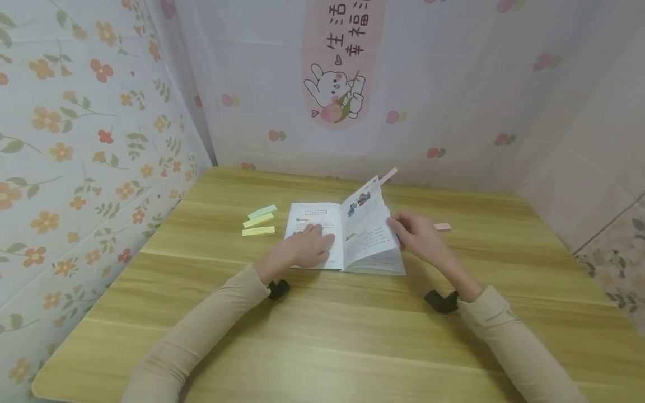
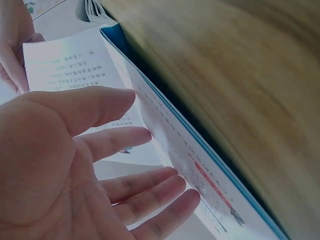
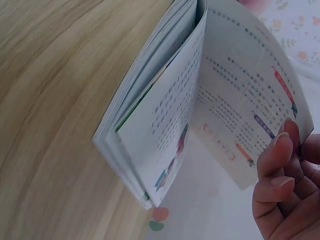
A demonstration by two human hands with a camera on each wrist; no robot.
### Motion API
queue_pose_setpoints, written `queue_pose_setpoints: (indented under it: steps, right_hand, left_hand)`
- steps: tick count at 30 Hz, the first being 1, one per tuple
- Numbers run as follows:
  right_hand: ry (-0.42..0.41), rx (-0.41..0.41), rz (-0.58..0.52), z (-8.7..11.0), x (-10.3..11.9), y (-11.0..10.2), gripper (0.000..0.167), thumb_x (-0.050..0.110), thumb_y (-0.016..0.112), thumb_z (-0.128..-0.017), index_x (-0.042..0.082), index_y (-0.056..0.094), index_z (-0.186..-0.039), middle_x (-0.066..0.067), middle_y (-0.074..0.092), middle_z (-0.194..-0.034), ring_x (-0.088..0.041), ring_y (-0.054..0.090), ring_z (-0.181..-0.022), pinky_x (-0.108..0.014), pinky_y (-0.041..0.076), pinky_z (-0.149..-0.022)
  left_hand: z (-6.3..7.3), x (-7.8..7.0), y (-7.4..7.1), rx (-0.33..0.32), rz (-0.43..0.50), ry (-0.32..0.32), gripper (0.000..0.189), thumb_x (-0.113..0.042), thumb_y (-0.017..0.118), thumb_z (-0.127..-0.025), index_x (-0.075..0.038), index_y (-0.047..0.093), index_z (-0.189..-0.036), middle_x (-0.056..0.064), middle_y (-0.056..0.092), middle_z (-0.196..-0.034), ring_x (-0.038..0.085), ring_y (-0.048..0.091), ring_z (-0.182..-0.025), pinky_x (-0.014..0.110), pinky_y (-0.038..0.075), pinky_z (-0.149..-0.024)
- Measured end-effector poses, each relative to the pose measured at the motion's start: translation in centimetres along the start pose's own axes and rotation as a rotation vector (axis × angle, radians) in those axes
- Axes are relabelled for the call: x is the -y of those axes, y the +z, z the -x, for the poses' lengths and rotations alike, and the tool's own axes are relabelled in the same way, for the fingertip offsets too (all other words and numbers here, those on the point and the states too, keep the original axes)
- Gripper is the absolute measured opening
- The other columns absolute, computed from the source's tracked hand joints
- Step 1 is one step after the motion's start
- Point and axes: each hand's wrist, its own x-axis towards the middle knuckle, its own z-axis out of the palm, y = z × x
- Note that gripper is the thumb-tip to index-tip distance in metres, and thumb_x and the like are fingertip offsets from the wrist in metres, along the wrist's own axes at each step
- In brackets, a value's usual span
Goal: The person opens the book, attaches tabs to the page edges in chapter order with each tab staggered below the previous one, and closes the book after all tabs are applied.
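An open book (image 1: 313,238) with printed text lies on the table. My left hand (image 1: 311,246) rests on its left page, and in the left wrist view the fingers (image 2: 115,140) are spread and fairly straight. My right hand (image 1: 415,232) pinches the outer edge of a raised right-hand leaf (image 1: 367,224) between thumb and fingertips. The right wrist view shows this leaf (image 3: 250,90) curving up from the spine, with more pages standing beside it. A pink sticky strip (image 1: 389,176) sticks out from the top of the raised leaf.
Left of the book lie a green sticky-note strip (image 1: 262,212) and two yellow ones, the upper yellow strip (image 1: 258,220) slanted. A pink strip (image 1: 443,226) lies beyond my right hand. The wooden table (image 1: 312,347) meets a printed cloth (image 1: 428,112) behind.
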Motion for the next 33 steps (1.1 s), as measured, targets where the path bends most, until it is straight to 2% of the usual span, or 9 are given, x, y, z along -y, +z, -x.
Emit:
queue_pose_setpoints:
  steps: [5,14,20,26,33]
  right_hand:
    - [-0.010,0.002,-0.018,-0.1,0.5,0.3,0.025,0.023,0.054,-0.106,0.001,0.065,-0.102,-0.009,0.057,-0.070,-0.020,0.052,-0.059,-0.026,0.044,-0.050]
    - [-0.018,0.001,-0.060,-0.4,0.9,0.5,0.025,0.022,0.052,-0.106,0.000,0.065,-0.105,-0.008,0.059,-0.073,-0.028,0.056,-0.062,-0.028,0.050,-0.052]
    - [-0.024,-0.008,-0.074,-0.7,1.1,0.7,0.028,0.026,0.051,-0.107,0.001,0.064,-0.104,-0.008,0.060,-0.073,-0.022,0.056,-0.061,-0.029,0.049,-0.052]
    - [-0.048,-0.011,-0.100,-1.1,1.4,1.0,0.028,0.026,0.051,-0.107,0.001,0.064,-0.105,-0.008,0.060,-0.073,-0.028,0.057,-0.061,-0.030,0.051,-0.054]
    - [-0.073,-0.022,-0.105,-1.5,2.0,1.6,0.029,0.027,0.049,-0.108,0.003,0.065,-0.108,-0.007,0.062,-0.076,-0.028,0.058,-0.060,-0.033,0.051,-0.054]
  left_hand:
    - [0.0,0.0,-0.1,-0.009,0.017,-0.009,0.049,-0.026,0.046,-0.106,-0.010,0.043,-0.152,0.026,0.040,-0.148,0.039,0.039,-0.136,0.053,0.043,-0.107]
    - [-0.2,-0.2,-0.4,-0.082,0.074,0.003,0.052,-0.027,0.045,-0.107,-0.007,0.038,-0.155,0.023,0.046,-0.142,0.033,0.046,-0.125,0.047,0.045,-0.103]
    - [-0.3,-0.8,-1.0,-0.164,0.099,0.052,0.054,-0.034,0.044,-0.109,-0.007,0.038,-0.155,0.018,0.051,-0.137,0.027,0.051,-0.117,0.041,0.047,-0.099]
    - [-0.1,-1.9,-1.6,-0.230,0.172,0.111,0.055,-0.036,0.043,-0.109,-0.008,0.036,-0.156,0.016,0.051,-0.133,0.024,0.052,-0.112,0.039,0.049,-0.094]
    - [0.0,-2.8,-1.9,-0.288,0.230,0.135,0.057,-0.041,0.038,-0.110,-0.012,0.033,-0.158,0.014,0.051,-0.134,0.021,0.053,-0.111,0.037,0.050,-0.092]
